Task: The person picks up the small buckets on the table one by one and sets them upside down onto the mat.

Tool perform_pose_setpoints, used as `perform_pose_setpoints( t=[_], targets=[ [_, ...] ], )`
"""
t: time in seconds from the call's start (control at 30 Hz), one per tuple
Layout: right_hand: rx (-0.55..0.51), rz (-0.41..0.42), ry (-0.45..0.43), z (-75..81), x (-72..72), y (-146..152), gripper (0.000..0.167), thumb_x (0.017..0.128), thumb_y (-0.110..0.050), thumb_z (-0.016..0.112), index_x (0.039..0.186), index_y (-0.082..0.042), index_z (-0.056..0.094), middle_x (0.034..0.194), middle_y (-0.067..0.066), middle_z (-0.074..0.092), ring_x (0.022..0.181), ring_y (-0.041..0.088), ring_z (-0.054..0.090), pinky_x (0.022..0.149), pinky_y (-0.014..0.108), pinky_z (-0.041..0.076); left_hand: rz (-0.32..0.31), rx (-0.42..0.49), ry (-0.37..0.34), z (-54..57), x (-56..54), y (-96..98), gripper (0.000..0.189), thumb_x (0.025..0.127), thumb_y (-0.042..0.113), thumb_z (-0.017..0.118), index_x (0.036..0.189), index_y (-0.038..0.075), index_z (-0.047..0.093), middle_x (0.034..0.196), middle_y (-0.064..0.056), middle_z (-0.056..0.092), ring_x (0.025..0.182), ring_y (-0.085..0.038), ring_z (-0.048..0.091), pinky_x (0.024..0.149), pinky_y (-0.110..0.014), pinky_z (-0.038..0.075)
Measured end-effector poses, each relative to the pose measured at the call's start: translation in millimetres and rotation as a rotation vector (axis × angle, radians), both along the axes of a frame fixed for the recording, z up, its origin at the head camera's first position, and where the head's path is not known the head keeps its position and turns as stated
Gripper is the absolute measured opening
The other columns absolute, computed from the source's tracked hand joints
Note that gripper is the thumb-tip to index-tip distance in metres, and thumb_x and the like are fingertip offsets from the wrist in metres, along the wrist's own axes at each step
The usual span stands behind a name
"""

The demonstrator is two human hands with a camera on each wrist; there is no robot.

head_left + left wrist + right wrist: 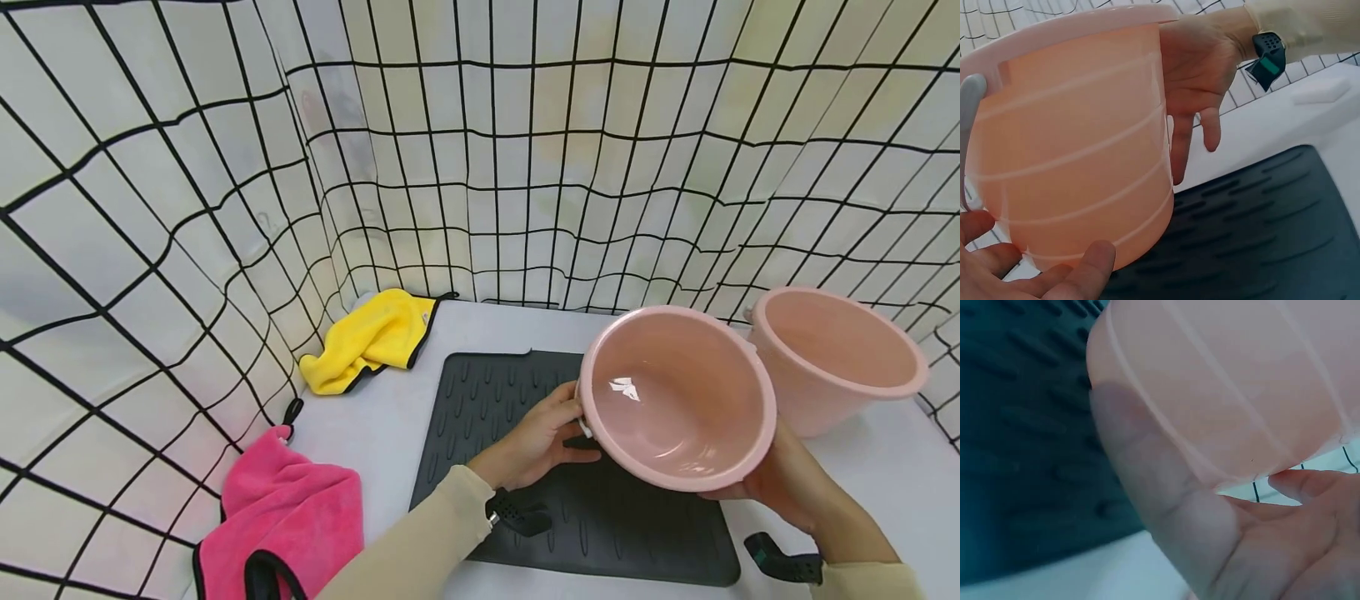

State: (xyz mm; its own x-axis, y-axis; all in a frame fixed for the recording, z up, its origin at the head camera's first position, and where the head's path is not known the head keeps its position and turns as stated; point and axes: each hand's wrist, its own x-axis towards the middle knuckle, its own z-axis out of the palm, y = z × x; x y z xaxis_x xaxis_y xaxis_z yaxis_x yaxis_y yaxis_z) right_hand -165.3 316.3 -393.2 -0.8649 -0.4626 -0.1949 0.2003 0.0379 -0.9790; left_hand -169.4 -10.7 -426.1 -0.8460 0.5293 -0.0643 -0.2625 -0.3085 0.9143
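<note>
A pink plastic bucket (678, 400) is held between both hands above a dark ridged mat (517, 383), tilted so that its open mouth faces the head camera. On its left side the left hand (543, 437) holds it; the left wrist view shows that thumb and fingers around the bucket's lower part. From the opposite side the right hand (787, 479) supports the wall, its thumb (1160, 456) lying along the lower edge. Some right fingers are hidden behind the bucket. A pale handle (969, 112) hangs at the rim.
A second pink bucket (840, 358) stands at the right, behind the held one. At the back left lies a crumpled yellow cloth (371, 337), with a pink cloth (296, 508) nearer the front. Black netting (480, 158) over white sheeting surrounds the white table.
</note>
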Motion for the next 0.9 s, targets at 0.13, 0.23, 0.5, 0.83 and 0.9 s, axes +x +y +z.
perform_pose_setpoints(
  t=[0.13,0.23,0.5,0.83,0.9],
  targets=[
    [-0.037,0.078,-0.042,2.9,-8.2,-11.4,0.054,0.110,-0.058,0.014,0.155,-0.036,0.036,0.128,0.003,0.066,0.108,0.033,0.073,0.083,0.069,0.055,0.030,-0.007,0.010,-0.4,-3.7,-14.8,0.056,0.111,0.029,0.047,0.160,0.009,0.030,0.114,-0.002,0.055,0.102,-0.016,0.059,0.096,-0.044,0.055],
    [-0.045,0.111,-0.048,3.0,-12.6,-17.9,0.054,0.111,-0.056,0.014,0.153,-0.035,0.039,0.128,0.006,0.066,0.108,0.032,0.072,0.081,0.067,0.055,0.046,-0.025,0.031,0.2,-5.4,-25.4,0.056,0.111,0.029,0.046,0.160,0.009,0.030,0.121,-0.005,0.055,0.105,-0.016,0.059,0.098,-0.046,0.053],
    [-0.207,0.190,-0.112,4.1,-26.6,-40.0,0.065,0.108,-0.061,0.009,0.165,-0.030,0.018,0.137,0.009,0.059,0.113,0.034,0.071,0.082,0.066,0.055,0.073,-0.080,0.077,5.8,-7.6,-52.9,0.058,0.112,0.030,0.044,0.163,0.010,0.026,0.142,-0.014,0.047,0.116,-0.018,0.057,0.106,-0.048,0.049],
    [-0.280,0.240,-0.135,0.3,-42.8,-73.3,0.075,0.105,-0.068,0.007,0.167,-0.027,0.006,0.141,0.011,0.053,0.120,0.043,0.067,0.090,0.067,0.052,0.136,-0.086,0.075,9.9,-11.6,-78.1,0.056,0.109,0.021,0.046,0.160,0.009,0.028,0.119,-0.001,0.051,0.103,-0.014,0.054,0.103,-0.039,0.051],
    [-0.275,0.241,-0.121,0.4,-46.0,-80.1,0.079,0.103,-0.071,0.006,0.167,-0.025,0.005,0.141,0.012,0.050,0.120,0.044,0.066,0.091,0.068,0.051,0.149,-0.071,0.076,11.9,-13.0,-81.7,0.056,0.108,0.019,0.046,0.160,0.009,0.028,0.121,-0.002,0.051,0.102,-0.014,0.054,0.101,-0.039,0.052]
  ],
)
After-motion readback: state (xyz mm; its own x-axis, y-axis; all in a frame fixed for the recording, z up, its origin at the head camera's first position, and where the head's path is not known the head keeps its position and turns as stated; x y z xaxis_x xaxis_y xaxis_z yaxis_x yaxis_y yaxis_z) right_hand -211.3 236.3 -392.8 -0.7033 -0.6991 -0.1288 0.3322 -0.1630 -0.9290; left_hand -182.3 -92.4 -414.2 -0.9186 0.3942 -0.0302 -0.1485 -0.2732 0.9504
